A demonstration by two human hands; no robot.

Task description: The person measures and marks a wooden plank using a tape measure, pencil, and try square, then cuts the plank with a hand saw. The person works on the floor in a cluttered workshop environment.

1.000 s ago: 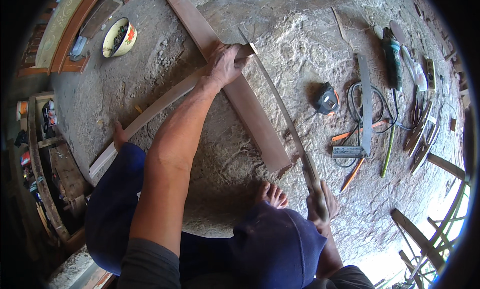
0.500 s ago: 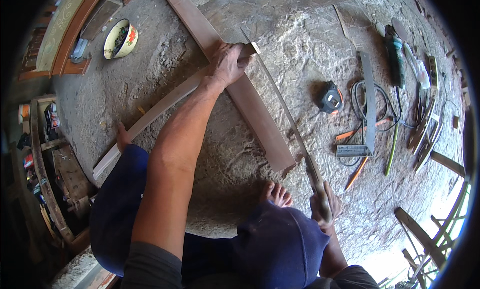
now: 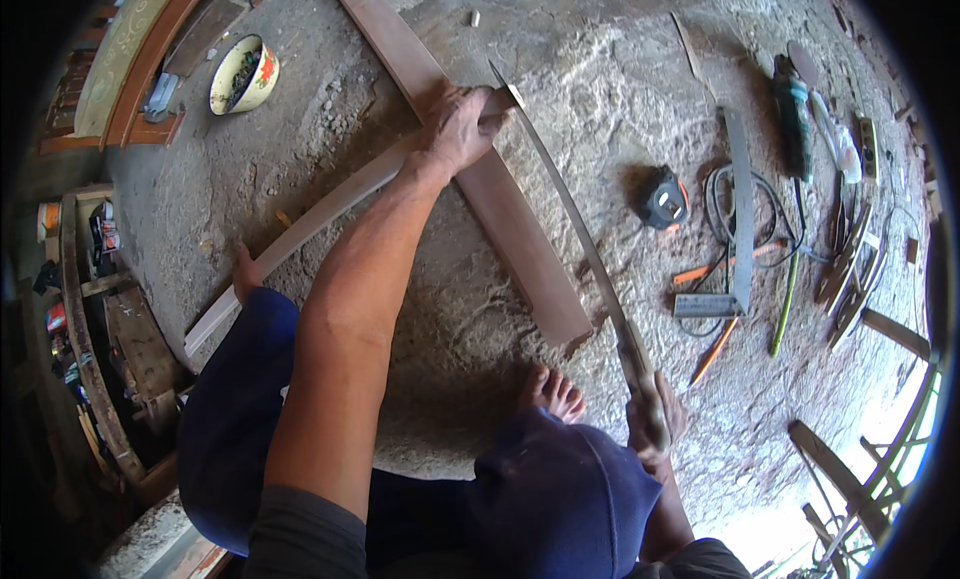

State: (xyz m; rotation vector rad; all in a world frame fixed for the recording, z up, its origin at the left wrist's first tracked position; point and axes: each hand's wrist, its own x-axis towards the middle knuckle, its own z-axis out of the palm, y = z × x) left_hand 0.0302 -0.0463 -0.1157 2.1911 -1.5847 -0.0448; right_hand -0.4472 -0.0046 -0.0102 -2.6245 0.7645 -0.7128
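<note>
My left hand is closed around the far end of a narrow wooden strip, pressing it across a wider reddish-brown board on the ground. The strip's pale cut end sticks out just past my fingers. My right hand, low by my knee, grips the handle of a handsaw. Its blade shows nearly edge-on, its far part alongside the strip's end; whether they touch I cannot tell. My foot rests against the strip's near part. A small pale wood offcut lies beyond the board.
On the rough floor to the right are a tape measure, a try square, an orange pencil and an angle grinder. At left stand an enamel bowl and a wooden toolbox. My other foot is near the board's end.
A small offcut now lies on the floor beyond the board, where none showed before. The saw and my right hand have shifted slightly right and nearer me. My left hand stays put.
</note>
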